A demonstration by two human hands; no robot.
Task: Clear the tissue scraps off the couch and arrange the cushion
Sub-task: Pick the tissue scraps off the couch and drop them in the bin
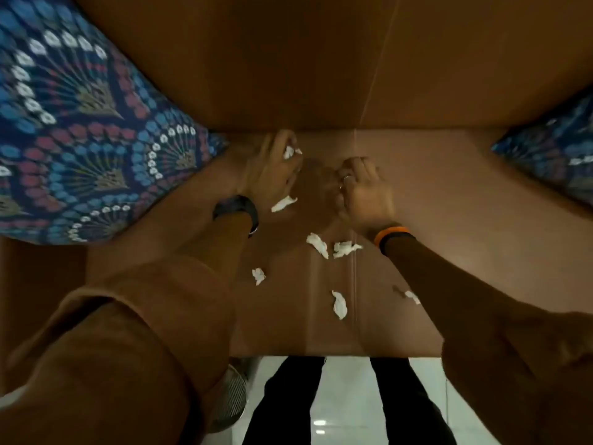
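Note:
Several white tissue scraps lie on the brown couch seat [449,220]: one [283,203] beside my left wrist, a pair [317,245] [345,248] near my right wrist, and more [258,275] [339,304] [412,297] toward the front edge. My left hand [272,170] reaches to the back of the seat with its fingers closed on a tissue scrap [290,151]. My right hand [364,191] is beside it, fingers curled down on the seat; what it holds is hidden. A blue patterned cushion [80,123] leans at the left against the backrest.
A second patterned cushion [555,149] sits at the right end of the couch. A metal mesh bin [231,399] stands on the white tiled floor [346,396] by my legs, below the seat's front edge. The brown backrest [288,59] fills the top.

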